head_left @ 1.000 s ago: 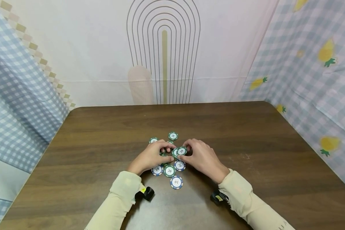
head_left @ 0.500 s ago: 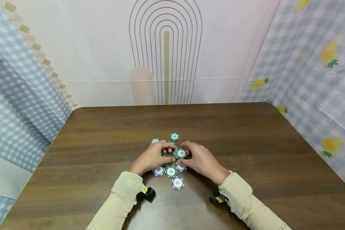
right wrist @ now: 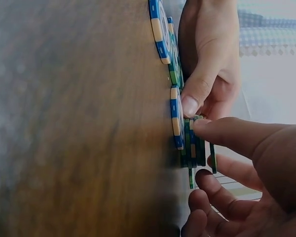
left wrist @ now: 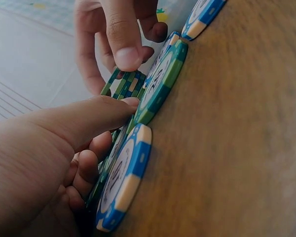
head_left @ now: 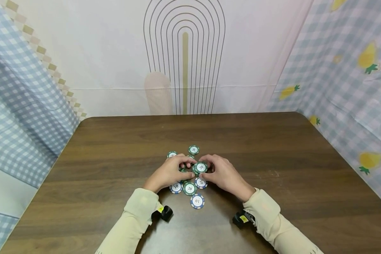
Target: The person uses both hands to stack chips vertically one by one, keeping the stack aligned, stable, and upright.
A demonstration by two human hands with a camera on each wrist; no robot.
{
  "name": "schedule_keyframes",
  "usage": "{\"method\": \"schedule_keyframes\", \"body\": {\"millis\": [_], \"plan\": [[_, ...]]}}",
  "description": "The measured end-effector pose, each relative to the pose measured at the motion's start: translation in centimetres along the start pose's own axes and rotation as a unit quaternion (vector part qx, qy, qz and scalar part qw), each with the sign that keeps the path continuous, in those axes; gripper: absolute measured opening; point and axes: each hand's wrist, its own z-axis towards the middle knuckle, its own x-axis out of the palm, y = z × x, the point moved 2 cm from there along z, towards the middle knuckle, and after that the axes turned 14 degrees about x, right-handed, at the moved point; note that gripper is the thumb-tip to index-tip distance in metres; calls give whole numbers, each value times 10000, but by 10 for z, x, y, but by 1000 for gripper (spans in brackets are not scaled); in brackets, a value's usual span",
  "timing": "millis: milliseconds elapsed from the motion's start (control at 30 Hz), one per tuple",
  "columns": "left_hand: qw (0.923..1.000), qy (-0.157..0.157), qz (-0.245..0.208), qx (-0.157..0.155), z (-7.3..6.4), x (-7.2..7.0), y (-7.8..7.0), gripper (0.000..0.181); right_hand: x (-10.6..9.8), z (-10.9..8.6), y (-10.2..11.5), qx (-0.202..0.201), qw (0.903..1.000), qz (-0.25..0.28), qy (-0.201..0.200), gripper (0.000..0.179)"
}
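Observation:
In the head view a small stack of green and blue poker chips (head_left: 200, 167) stands between the hands. My left hand (head_left: 169, 172) holds the stack's left side between thumb and fingers. My right hand (head_left: 224, 174) pinches a green poker chip (right wrist: 213, 159) at the top, its thumb against the stack's near side. In the right wrist view that chip sits slightly tilted, with a gap to the chips below. Close around lie a blue 10 chip (head_left: 201, 182), a green 20 chip (head_left: 189, 188) and another blue 10 chip (head_left: 176, 187). My left hand partly hides other green chips.
One blue chip (head_left: 197, 201) lies nearest to me. Beyond the hands are a green chip (head_left: 193, 150) and another green chip (head_left: 172, 154). The brown wooden table (head_left: 273, 148) runs back to a white patterned cloth (head_left: 114, 63); checked cloths hang at both sides.
The green chip in my right hand has moved left, from overlapping the stack's right side to lying over it. My left hand stays beside the stack.

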Motion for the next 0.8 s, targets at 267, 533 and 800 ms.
{"method": "schedule_keyframes", "body": {"millis": [267,533,800], "plan": [[9999,-29,-50,125,1,-1,0,35,0,3,5,-105,9999,-77,0,38],[9999,-39,-45,102,2,-1,-1,34,1,4,6,-14,9999,-111,71,38],[10000,-16,-47,46,-2,1,-1,34,4,-2,6,298,9995,55,74,47]]}}
